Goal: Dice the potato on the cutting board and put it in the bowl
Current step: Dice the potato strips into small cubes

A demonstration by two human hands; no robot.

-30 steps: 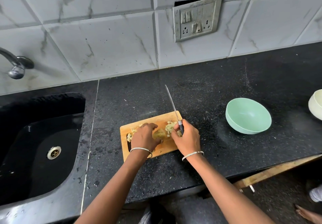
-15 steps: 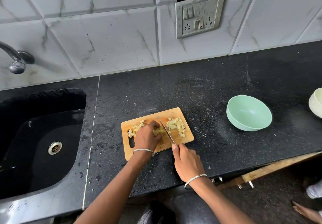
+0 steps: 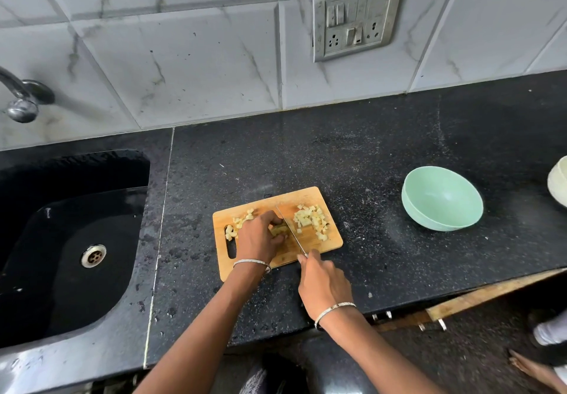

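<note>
Gripping knife, right hand slices potato held by left hand — bowl well apart.

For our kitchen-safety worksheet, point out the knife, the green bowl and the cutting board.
knife (image 3: 292, 231): head view, middle of the blade.
green bowl (image 3: 441, 200): head view, bare inner wall.
cutting board (image 3: 313, 199): head view, bare wood near the far right corner.

Partly diced potato on wooden cutting board; mint bowl well to its right.
</note>
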